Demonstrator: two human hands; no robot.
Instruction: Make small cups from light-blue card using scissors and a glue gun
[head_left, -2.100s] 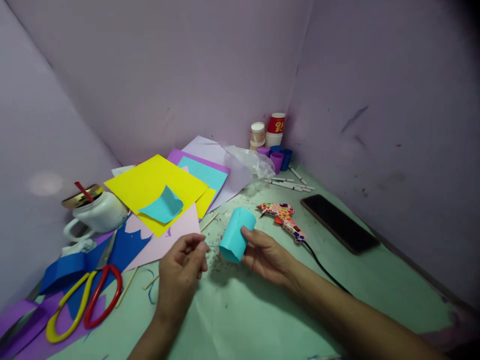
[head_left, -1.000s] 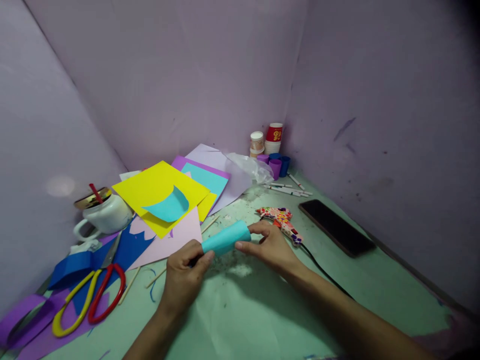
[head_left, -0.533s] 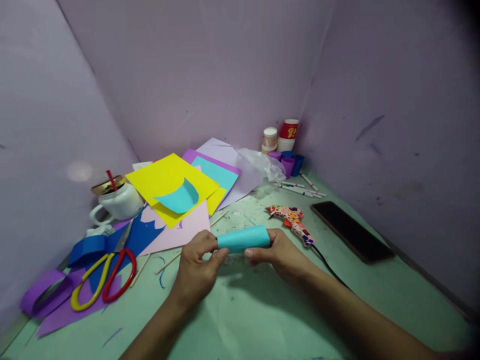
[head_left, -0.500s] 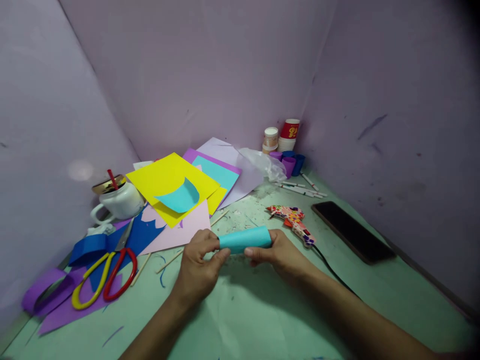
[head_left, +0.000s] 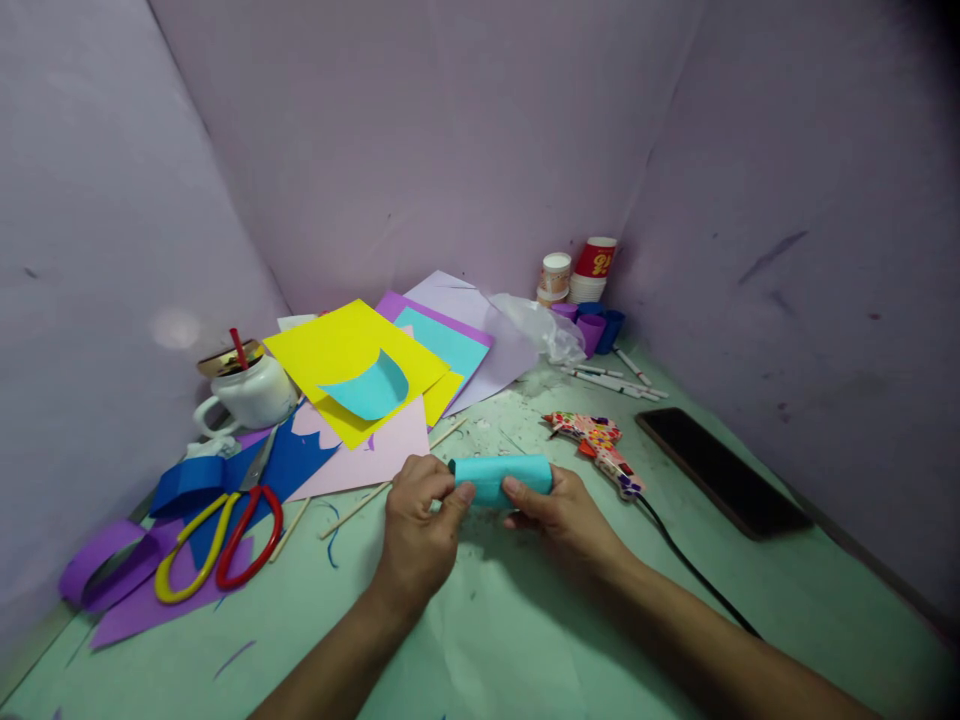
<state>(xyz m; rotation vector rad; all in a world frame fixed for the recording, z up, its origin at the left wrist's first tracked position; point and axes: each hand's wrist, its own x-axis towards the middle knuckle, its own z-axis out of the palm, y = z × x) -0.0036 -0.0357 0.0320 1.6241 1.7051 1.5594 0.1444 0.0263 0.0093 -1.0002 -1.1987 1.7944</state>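
A light-blue paper tube (head_left: 491, 470) is held level between my two hands, just above the green tabletop (head_left: 517, 640). My left hand (head_left: 420, 520) grips its left end, with the thumb on the near side. The fingers of my right hand (head_left: 559, 510) wrap the right end, and the thumb presses on the front of the roll. Right of the tube lies a flower-patterned glue gun (head_left: 600, 445) with a black cord. To the left of my hands, scissors (head_left: 244, 520) with one yellow and one red handle rest on coloured paper.
Stacked yellow paper (head_left: 337, 350) and other sheets lie at the back left, near a white mug (head_left: 259, 395). A blue ring (head_left: 191, 485) and a purple ring (head_left: 109, 570) sit far left. A phone (head_left: 720, 470), markers (head_left: 611, 380) and paper cups (head_left: 592, 265) are on the right.
My right thumb has slid left along the tube towards the middle, and the tube has turned slightly, showing its dark left opening. The whole view has shifted a little.
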